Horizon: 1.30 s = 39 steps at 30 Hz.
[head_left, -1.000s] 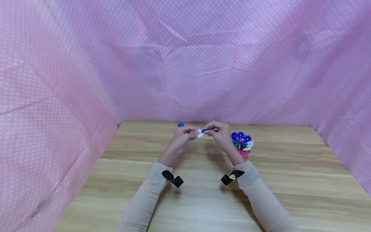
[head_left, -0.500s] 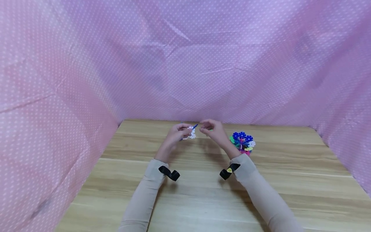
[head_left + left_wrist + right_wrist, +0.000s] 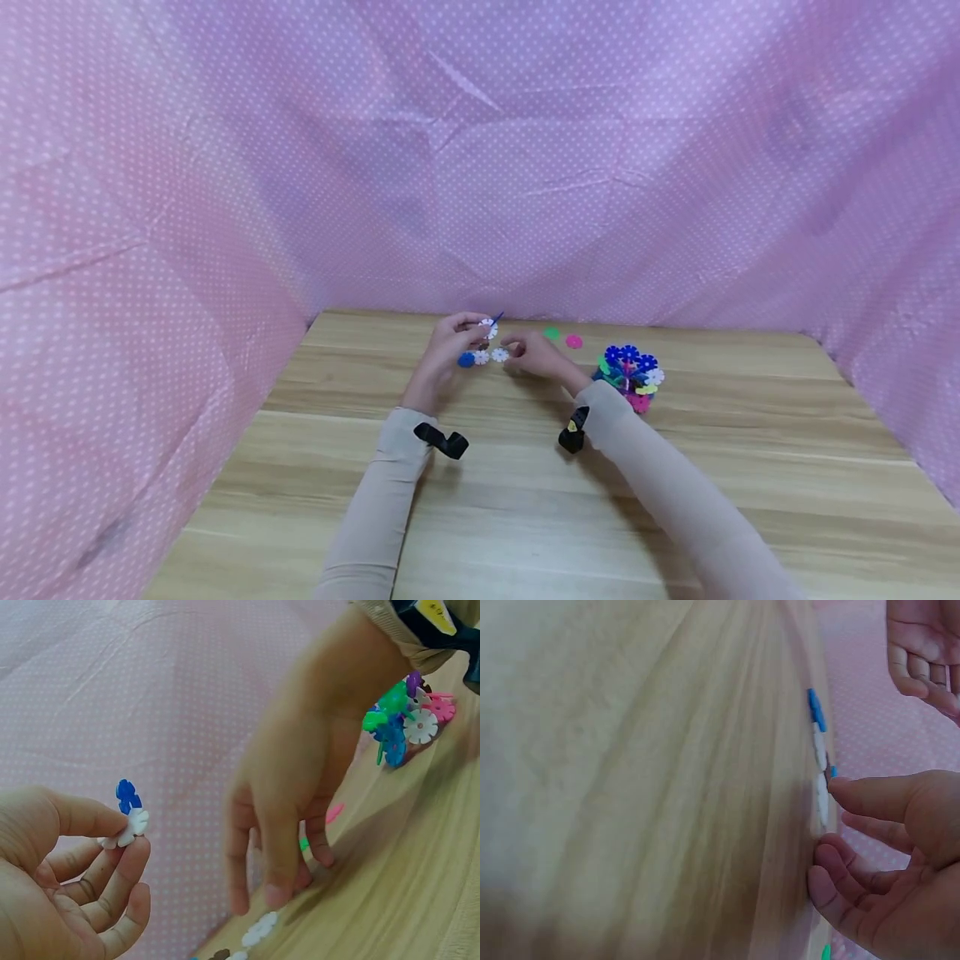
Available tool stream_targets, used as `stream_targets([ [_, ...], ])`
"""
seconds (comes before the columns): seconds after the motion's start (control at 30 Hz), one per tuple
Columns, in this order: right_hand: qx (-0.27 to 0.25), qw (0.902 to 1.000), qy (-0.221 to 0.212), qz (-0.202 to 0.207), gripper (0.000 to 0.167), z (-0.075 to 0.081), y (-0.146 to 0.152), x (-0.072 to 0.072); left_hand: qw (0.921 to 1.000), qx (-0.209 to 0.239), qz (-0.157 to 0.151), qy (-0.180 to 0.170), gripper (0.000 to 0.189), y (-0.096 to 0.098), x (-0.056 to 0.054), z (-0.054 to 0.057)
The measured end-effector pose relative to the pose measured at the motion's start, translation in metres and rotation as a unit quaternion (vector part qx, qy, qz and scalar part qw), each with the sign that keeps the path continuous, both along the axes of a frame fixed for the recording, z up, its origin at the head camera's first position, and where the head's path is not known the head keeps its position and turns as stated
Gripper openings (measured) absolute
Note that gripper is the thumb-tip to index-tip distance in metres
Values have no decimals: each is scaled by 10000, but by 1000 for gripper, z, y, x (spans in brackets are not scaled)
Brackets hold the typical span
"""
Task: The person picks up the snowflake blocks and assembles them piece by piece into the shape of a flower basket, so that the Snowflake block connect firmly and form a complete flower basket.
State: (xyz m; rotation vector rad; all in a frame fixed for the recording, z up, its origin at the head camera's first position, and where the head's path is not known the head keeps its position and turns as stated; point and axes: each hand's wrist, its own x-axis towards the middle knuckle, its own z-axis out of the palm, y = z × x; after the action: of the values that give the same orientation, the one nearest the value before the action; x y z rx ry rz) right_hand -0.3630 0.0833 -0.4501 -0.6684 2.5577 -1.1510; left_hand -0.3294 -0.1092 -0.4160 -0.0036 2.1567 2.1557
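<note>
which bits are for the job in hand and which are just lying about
In use, it seems:
white disc, pinched in the left hand
blue disc, apparently joined to it
loose white disc, beside the right hand

Lying about, for now:
neighbouring white disc
loose blue disc
brown piece
green disc
pink disc
colourful disc cluster

Room over tabletop (image 3: pixel 510 517) between sleeves (image 3: pixel 371 517), white discs (image 3: pixel 499 355) ahead, flower-disc cluster (image 3: pixel 630 357) blocking right, curtain (image 3: pixel 480 200) behind

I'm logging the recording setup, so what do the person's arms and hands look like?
The left sleeve and right sleeve are long and beige. A black band, left and right, sits at each cuff; the right one carries a yellow label with dark markings. The left hand and right hand are ungloved.
</note>
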Motion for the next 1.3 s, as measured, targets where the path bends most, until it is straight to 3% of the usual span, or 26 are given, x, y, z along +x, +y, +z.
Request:
stream_targets([
  [0.27, 152, 9998, 84, -12, 30, -2, -8, -8, 9998, -162, -100, -5, 29, 3, 0, -7],
  [0.73, -741, 9947, -597, -393, 19, -3, 19, -3, 9993, -50, -282, -220, 27, 9, 2, -9],
  [0.87, -1465, 9818, -971, -724, 21, -3, 32, 3, 9989, -84, -419, -212, 29, 12, 4, -10],
  [1.07, -2531, 9540, -899, -1330, 31, 9, 49, 9, 9984, -69, -518, -196, 28, 19, 5, -12],
  [1.2, -2965, 9393, -808, -1528, 35, 24, 55, 13, 9982, -8, -580, -171, 29, 22, 5, -14],
  [1.3, -3070, 9355, -797, -1557, 36, 30, 56, 13, 9982, -32, -588, -118, 29, 23, 5, -13],
])
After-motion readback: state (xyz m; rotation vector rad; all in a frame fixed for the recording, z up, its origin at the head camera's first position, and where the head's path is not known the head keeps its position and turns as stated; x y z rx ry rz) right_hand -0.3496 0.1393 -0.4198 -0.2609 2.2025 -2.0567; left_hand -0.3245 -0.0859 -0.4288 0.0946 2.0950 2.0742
